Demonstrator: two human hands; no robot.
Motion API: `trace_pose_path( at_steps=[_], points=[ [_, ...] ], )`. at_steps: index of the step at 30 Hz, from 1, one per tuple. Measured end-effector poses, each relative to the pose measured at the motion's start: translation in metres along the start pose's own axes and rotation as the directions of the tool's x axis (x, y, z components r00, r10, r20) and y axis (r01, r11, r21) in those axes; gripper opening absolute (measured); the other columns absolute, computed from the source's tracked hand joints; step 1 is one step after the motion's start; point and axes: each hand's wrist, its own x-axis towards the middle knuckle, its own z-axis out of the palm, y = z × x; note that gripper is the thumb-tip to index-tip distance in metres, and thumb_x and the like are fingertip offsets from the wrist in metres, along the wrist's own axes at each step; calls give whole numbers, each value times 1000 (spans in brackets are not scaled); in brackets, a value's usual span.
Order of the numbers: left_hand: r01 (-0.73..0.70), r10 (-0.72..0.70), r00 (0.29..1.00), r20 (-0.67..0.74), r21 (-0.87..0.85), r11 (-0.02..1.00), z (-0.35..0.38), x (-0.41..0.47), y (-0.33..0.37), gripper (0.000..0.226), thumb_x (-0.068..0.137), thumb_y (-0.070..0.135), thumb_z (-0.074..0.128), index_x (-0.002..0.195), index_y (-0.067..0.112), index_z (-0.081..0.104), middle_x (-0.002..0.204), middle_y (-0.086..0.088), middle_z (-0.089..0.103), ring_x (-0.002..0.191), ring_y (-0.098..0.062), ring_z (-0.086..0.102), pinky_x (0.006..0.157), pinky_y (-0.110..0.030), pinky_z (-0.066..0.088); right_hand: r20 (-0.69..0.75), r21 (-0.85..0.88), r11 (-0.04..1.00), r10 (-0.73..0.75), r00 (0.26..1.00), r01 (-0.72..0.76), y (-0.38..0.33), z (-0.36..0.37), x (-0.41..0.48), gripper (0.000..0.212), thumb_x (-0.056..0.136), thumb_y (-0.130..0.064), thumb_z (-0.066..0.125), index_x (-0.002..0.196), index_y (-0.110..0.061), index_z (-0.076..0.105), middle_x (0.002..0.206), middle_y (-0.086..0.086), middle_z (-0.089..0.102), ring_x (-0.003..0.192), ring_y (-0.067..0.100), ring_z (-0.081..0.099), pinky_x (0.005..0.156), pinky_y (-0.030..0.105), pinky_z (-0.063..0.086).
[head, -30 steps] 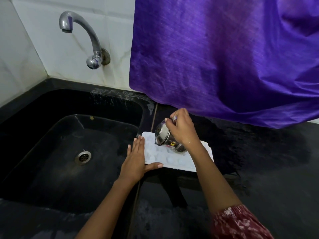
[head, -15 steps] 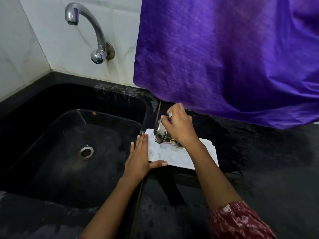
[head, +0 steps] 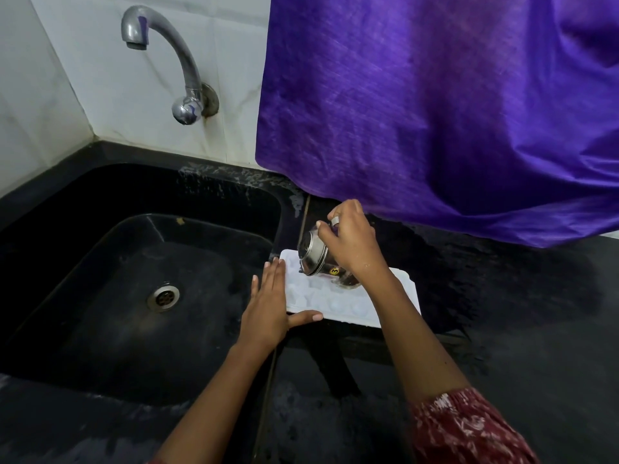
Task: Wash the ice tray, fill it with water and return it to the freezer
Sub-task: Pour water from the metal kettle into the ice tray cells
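Note:
A white ice tray [head: 338, 304] lies flat on the black counter, just right of the sink. My right hand [head: 351, 244] grips a small steel pot [head: 316, 254], tipped on its side with its mouth toward the left, over the tray's far half. My left hand [head: 268, 306] rests flat against the tray's left end, fingers straight and thumb along the near edge. My right forearm hides part of the tray's right side.
A black sink [head: 140, 289] with a metal drain [head: 163, 296] fills the left. A steel tap [head: 174, 61] sticks out of the white tiled wall above it. A purple cloth [head: 435, 112] hangs over the back of the wet black counter [head: 502, 329].
The view has shifted slightly. My right hand keeps the steel pot tilted over the tray, moved a little toward the tray's far edge. My left hand stays against the tray's left end.

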Motion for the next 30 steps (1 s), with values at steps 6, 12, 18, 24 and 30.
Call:
trace_pose_path(
  at_steps=[6, 12, 18, 24, 30],
  points=[
    [5, -5, 1000, -28, -4, 1000, 2, 2, -5, 150, 31, 101, 20, 149, 9, 1, 158, -3, 0, 136, -1, -13, 110, -25, -14, -66, 182, 978, 116, 991, -102, 16, -17, -10, 16, 91, -22, 54, 90, -10, 44, 101, 2, 41, 90, 14, 44, 92, 41, 42],
    [-16, 15, 1000, -26, -38, 999, 1, 1, -1, 118, 64, 63, 64, 149, 8, 4, 158, -4, 1, 140, -6, -11, 113, -29, -11, -163, 265, 949, 217, 963, -169, 42, -46, -28, 16, 90, -20, 56, 83, -10, 46, 101, 3, 45, 89, 14, 46, 80, 28, 40],
    [-31, 28, 999, -37, -59, 998, 4, 1, -3, 119, 59, 62, 62, 149, 9, 6, 158, -2, 3, 134, 0, -11, 111, -27, -11, -226, 217, 952, 263, 938, -215, 66, -73, -50, 15, 90, -20, 56, 85, -10, 45, 103, 4, 45, 87, 13, 46, 81, 28, 39],
    [-25, 24, 999, -30, -33, 999, 5, 3, -6, 120, 56, 63, 59, 149, 8, 7, 158, -4, 5, 136, -1, -8, 111, -27, -11, -283, 159, 955, 285, 916, -249, 85, -89, -63, 33, 89, -19, 57, 67, -25, 32, 100, 5, 45, 84, 14, 45, 94, 46, 40],
    [-29, 29, 999, -28, -20, 999, 5, 3, -4, 119, 57, 60, 60, 149, 9, 6, 158, -2, 4, 135, 0, -10, 110, -24, -13, -239, 102, 956, 291, 926, -274, 96, -96, -69, 23, 89, -19, 56, 75, -16, 38, 99, 2, 40, 83, 15, 43, 96, 50, 39]
  ],
)
